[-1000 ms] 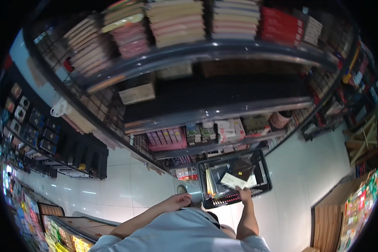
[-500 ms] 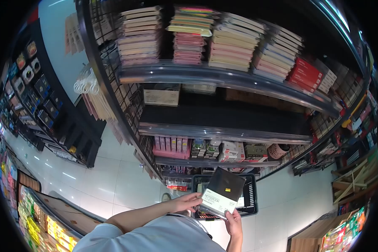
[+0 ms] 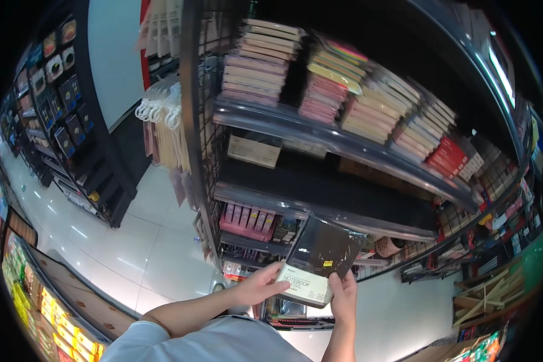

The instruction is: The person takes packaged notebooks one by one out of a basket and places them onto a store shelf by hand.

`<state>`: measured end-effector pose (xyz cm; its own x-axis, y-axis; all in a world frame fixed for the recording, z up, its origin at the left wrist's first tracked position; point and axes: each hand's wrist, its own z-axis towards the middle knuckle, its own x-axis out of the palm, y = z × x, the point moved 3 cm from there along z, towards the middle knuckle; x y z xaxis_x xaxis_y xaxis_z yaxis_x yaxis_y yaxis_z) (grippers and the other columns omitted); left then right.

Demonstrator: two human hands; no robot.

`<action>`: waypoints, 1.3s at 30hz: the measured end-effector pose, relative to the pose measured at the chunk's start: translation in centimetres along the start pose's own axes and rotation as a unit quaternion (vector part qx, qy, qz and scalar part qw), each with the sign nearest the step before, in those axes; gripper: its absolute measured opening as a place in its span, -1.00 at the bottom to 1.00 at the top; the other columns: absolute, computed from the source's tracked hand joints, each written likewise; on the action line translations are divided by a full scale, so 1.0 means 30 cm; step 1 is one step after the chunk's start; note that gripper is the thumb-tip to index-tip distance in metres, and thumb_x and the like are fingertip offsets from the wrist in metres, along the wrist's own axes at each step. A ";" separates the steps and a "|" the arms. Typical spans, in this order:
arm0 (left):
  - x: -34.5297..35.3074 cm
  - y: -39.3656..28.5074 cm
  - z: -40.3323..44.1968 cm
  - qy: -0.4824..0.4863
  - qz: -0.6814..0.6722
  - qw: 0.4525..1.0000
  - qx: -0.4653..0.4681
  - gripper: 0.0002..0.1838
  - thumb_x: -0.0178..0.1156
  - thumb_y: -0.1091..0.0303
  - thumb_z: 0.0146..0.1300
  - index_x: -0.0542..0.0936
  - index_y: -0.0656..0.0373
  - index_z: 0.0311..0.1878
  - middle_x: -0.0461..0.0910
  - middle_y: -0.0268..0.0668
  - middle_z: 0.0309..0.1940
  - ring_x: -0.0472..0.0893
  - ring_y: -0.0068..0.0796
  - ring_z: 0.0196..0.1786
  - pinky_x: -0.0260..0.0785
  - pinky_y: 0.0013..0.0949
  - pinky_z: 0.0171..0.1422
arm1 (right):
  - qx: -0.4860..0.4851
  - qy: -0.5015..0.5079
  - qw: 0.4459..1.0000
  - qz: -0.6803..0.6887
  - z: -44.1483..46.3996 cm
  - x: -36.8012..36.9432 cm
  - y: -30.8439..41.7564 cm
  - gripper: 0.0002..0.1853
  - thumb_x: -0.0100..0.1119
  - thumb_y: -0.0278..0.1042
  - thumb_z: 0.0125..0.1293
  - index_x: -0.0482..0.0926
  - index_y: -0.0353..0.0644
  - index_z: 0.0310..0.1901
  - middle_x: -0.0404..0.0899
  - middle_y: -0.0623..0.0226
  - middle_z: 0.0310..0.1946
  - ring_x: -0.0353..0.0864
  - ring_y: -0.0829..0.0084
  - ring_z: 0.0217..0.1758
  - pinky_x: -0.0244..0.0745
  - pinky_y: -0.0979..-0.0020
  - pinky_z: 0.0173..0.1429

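A black notebook (image 3: pixel 327 244) in clear wrap, with a white paper band reading "NOTEBOOK" and a small yellow sticker, is held up in front of me. My left hand (image 3: pixel 262 285) grips the band's left edge, thumb on the front. At the lower right edge, my right hand (image 3: pixel 343 294) pinches the notebook with the thumb on its face. The fingers behind it are mostly hidden. Below the notebook is a dark shopping basket (image 3: pixel 304 326), partly covered by my hands and the notebook, with flat items inside.
A dark shelf rack (image 3: pixel 320 181) stands ahead, with stacks of notebooks (image 3: pixel 256 69) on top and red boxes (image 3: pixel 447 155) to their right. A white-fronted notebook pack (image 3: pixel 253 151) lies on the middle shelf. Hanging goods (image 3: pixel 163 120) line its left side. Lit packages (image 3: pixel 69 323) are at lower left.
Both hands have lifted the notebook higher, off from over the basket toward the shelf. The camera view has turned, so the rack appears tilted and shifted right.
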<state>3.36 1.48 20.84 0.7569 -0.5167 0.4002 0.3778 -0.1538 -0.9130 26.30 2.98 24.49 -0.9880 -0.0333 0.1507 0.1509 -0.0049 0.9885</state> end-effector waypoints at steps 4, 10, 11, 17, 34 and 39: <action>-0.043 -0.103 0.034 -0.044 0.002 0.998 0.044 -0.35 0.06 0.40 0.54 0.03 0.22 0.57 0.36 -0.13 0.40 0.44 -0.46 0.36 0.30 -0.32 0.45 | -0.034 -0.006 0.999 -0.014 0.147 0.090 0.142 -0.68 0.12 -0.47 0.48 0.48 -0.31 0.22 0.62 0.36 0.04 0.56 0.61 0.03 0.44 0.51 0.17; -0.138 -0.051 -0.019 -0.090 0.042 0.994 0.040 -0.34 0.10 0.35 0.52 0.07 0.17 0.57 0.32 -0.08 0.42 0.50 -0.40 0.30 0.36 -0.30 0.40 | -0.084 0.024 0.996 -0.034 0.468 0.128 0.281 -0.68 0.11 -0.38 0.52 0.45 -0.30 0.21 0.59 0.36 0.03 0.55 0.60 0.02 0.48 0.46 0.14; -0.161 0.006 -0.026 -0.098 0.058 0.992 0.056 -0.41 0.13 0.33 0.51 0.20 0.21 0.51 0.40 -0.10 0.37 0.54 -0.43 0.25 0.39 -0.34 0.35 | -0.087 0.018 0.996 -0.021 0.526 0.135 0.289 -0.65 0.13 -0.38 0.50 0.44 -0.29 0.23 0.59 0.35 0.04 0.55 0.57 0.03 0.48 0.44 0.16; -0.222 0.166 -0.117 -0.070 0.092 0.993 -0.038 -0.57 0.09 0.38 0.53 0.38 0.26 0.39 0.53 -0.27 0.20 0.55 -0.57 0.18 0.40 -0.44 0.28 | -0.060 -0.058 0.996 -0.009 0.851 0.139 0.273 -0.48 0.27 -0.34 0.43 0.36 -0.26 0.34 0.49 0.25 0.23 0.48 0.37 0.26 0.41 0.30 0.33; -0.325 0.299 -0.231 -0.090 0.065 0.986 -0.121 -0.68 0.08 0.31 0.56 0.52 0.26 0.24 0.63 -0.31 0.04 0.56 -0.56 0.09 0.40 -0.42 0.22 | -0.421 -0.060 0.726 -0.541 1.260 0.237 0.103 -0.59 0.10 -0.12 0.50 0.49 -0.19 0.23 0.51 0.14 0.21 0.45 0.14 0.29 0.30 0.17 0.45; -0.342 0.330 -0.231 -0.091 0.049 0.990 -0.099 -0.70 0.08 0.32 0.56 0.52 0.24 0.23 0.64 -0.30 0.00 0.60 -0.56 0.03 0.47 -0.42 0.15 | -0.492 -0.095 0.590 -0.633 1.244 0.274 0.100 -0.60 0.07 -0.08 0.50 0.56 -0.18 0.17 0.56 0.10 0.17 0.47 0.07 0.25 0.29 0.14 0.45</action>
<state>-4.36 -0.59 7.14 0.8744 -0.3804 0.3011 0.2005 -0.2820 -0.9382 17.43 39.98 29.07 -0.3014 0.7314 -0.6117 -0.8586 -0.4871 -0.1594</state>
